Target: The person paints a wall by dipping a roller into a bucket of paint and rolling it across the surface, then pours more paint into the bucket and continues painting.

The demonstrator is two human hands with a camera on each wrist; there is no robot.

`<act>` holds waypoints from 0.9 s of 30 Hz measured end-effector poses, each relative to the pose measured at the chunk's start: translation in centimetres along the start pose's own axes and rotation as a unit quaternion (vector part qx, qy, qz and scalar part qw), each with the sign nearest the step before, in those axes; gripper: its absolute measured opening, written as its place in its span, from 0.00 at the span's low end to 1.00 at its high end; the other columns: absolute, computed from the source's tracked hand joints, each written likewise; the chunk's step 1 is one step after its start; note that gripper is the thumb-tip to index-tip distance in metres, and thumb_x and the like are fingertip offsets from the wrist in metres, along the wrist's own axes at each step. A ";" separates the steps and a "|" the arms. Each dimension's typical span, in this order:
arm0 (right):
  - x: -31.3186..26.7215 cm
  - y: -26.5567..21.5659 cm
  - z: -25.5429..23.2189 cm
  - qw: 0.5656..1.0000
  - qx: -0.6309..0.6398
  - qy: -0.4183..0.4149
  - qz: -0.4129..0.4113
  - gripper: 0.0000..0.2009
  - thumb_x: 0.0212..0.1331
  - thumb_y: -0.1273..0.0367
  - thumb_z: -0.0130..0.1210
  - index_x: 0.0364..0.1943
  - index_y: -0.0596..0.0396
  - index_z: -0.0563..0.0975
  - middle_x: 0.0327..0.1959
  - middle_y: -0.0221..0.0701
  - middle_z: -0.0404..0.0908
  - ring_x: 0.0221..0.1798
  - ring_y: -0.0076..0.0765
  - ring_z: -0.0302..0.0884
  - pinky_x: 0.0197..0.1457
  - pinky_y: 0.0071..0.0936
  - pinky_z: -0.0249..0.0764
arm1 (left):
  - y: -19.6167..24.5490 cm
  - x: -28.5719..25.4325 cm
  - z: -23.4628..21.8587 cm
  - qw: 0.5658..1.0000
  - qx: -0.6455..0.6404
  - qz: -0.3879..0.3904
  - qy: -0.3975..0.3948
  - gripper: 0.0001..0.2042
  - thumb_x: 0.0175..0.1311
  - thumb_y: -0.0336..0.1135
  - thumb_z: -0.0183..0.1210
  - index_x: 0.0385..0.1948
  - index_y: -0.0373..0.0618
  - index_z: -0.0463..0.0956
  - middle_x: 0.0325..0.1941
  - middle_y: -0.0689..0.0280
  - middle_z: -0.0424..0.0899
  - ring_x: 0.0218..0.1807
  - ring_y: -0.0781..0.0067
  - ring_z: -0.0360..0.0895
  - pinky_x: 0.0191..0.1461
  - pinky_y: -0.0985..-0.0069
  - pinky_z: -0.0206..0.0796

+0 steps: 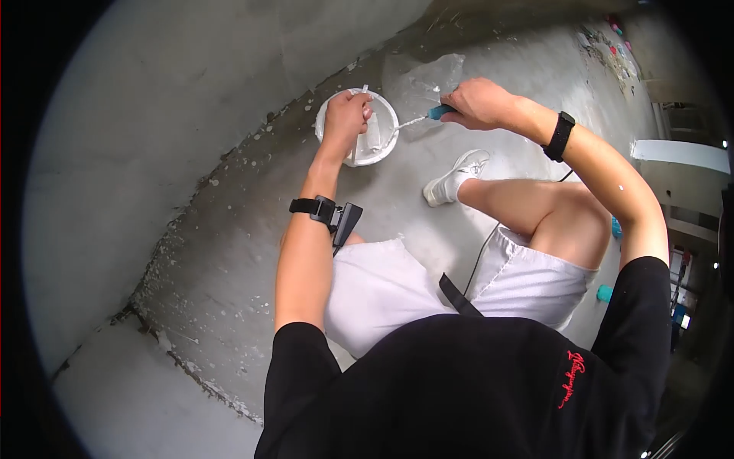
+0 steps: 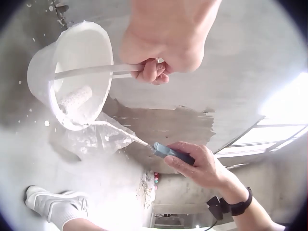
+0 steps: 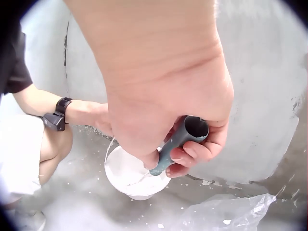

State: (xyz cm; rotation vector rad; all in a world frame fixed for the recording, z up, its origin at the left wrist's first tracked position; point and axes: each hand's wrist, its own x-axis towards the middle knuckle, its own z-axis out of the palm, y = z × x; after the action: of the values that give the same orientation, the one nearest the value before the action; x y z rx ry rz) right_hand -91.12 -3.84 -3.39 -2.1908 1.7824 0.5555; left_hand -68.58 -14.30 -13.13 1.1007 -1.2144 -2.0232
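Observation:
In the head view my left hand is over the white bucket. Its fingers curl round the pale bucket handle, and in the left wrist view the bucket appears tilted. My right hand grips the blue-green handle of a paint roller. The hollow end of that grip faces the right wrist camera. From it a thin, paint-coated rod runs over the bucket rim to the white roller sleeve, which lies inside the bucket against its wall.
Clear plastic sheeting lies on the floor beside the bucket. A patchy grey wall rises close by on the left. White splashes dot the concrete floor. The person's white shoe stands near the bucket, and small coloured items lie farther off.

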 end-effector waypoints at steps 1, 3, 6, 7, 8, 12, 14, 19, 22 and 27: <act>-0.2 -0.2 0.1 1.000 -0.003 0.011 0.009 0.16 0.62 0.55 0.55 0.33 0.56 0.79 0.25 0.42 0.81 0.31 0.55 0.79 0.37 0.48 0.74 | 0.2 0.0 0.1 1.000 -0.006 -0.003 -0.009 0.05 0.62 0.29 0.56 0.28 0.39 0.72 0.18 0.71 0.68 0.16 0.87 0.58 0.16 0.84 0.46; -0.7 -0.6 0.4 1.000 -0.016 0.000 -0.001 0.17 0.61 0.55 0.56 0.33 0.57 0.79 0.26 0.43 0.81 0.34 0.55 0.79 0.39 0.48 0.74 | 0.5 0.1 0.0 1.000 -0.004 -0.004 -0.030 0.05 0.63 0.29 0.55 0.29 0.38 0.73 0.18 0.71 0.68 0.16 0.87 0.57 0.16 0.84 0.45; -1.5 -0.5 0.1 1.000 -0.008 -0.013 0.017 0.17 0.61 0.56 0.56 0.33 0.57 0.79 0.27 0.44 0.81 0.35 0.56 0.79 0.40 0.48 0.74 | 1.0 -0.4 0.3 0.998 -0.016 -0.015 -0.056 0.05 0.63 0.29 0.54 0.31 0.35 0.73 0.18 0.71 0.67 0.16 0.87 0.56 0.16 0.84 0.44; -1.6 -0.6 0.3 1.000 -0.006 -0.014 0.014 0.17 0.62 0.56 0.55 0.33 0.57 0.79 0.28 0.44 0.81 0.36 0.55 0.79 0.41 0.48 0.74 | 1.2 -0.6 0.4 0.998 -0.019 -0.018 -0.059 0.05 0.63 0.29 0.54 0.31 0.35 0.73 0.18 0.71 0.67 0.16 0.87 0.56 0.16 0.84 0.43; -1.7 -0.3 0.4 1.000 -0.009 -0.012 0.014 0.17 0.62 0.56 0.55 0.33 0.57 0.79 0.28 0.44 0.81 0.36 0.55 0.79 0.41 0.48 0.74 | 1.4 -0.5 0.7 0.998 -0.024 -0.021 -0.061 0.05 0.64 0.29 0.55 0.31 0.35 0.73 0.18 0.71 0.67 0.16 0.87 0.56 0.15 0.84 0.43; -1.1 2.7 2.1 0.999 0.034 -0.012 -0.005 0.16 0.62 0.55 0.55 0.34 0.56 0.79 0.28 0.43 0.81 0.36 0.55 0.79 0.40 0.48 0.74 | 2.2 -1.3 2.3 0.996 0.000 -0.037 -0.087 0.06 0.67 0.30 0.52 0.33 0.37 0.75 0.18 0.71 0.68 0.16 0.86 0.56 0.17 0.84 0.46; -1.0 5.1 3.4 0.995 0.087 0.015 -0.037 0.16 0.62 0.55 0.55 0.36 0.55 0.80 0.28 0.43 0.81 0.35 0.56 0.78 0.40 0.49 0.73 | 3.0 -1.0 3.1 0.996 0.008 -0.047 -0.072 0.07 0.68 0.30 0.50 0.35 0.38 0.75 0.18 0.71 0.69 0.16 0.86 0.57 0.19 0.84 0.48; -2.0 8.7 4.0 0.983 0.140 0.046 -0.109 0.14 0.62 0.57 0.56 0.40 0.52 0.80 0.26 0.41 0.81 0.33 0.55 0.76 0.36 0.48 0.71 | 5.8 -1.9 5.8 0.981 0.174 -0.073 -0.046 0.08 0.69 0.33 0.50 0.36 0.39 0.74 0.19 0.73 0.68 0.18 0.86 0.57 0.21 0.83 0.50; -2.8 9.4 3.5 0.976 0.163 0.061 -0.132 0.14 0.60 0.57 0.57 0.36 0.53 0.81 0.24 0.42 0.80 0.32 0.55 0.77 0.35 0.47 0.72 | 7.4 -3.0 7.6 0.970 0.231 -0.077 -0.030 0.09 0.70 0.35 0.49 0.36 0.40 0.74 0.19 0.75 0.67 0.18 0.86 0.56 0.21 0.83 0.49; -3.4 11.9 1.9 0.976 0.155 0.046 -0.147 0.12 0.62 0.58 0.56 0.35 0.52 0.80 0.21 0.38 0.79 0.28 0.52 0.76 0.32 0.45 0.71 | 10.3 -4.3 11.7 0.940 0.319 -0.120 0.024 0.11 0.72 0.39 0.49 0.37 0.42 0.75 0.18 0.76 0.67 0.18 0.88 0.58 0.20 0.83 0.50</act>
State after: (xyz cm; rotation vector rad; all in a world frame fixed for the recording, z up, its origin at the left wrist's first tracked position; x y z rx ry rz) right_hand -103.60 -2.56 -3.17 -2.2251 1.4303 0.1017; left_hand -75.98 -10.33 0.67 1.6522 -1.8565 -1.7866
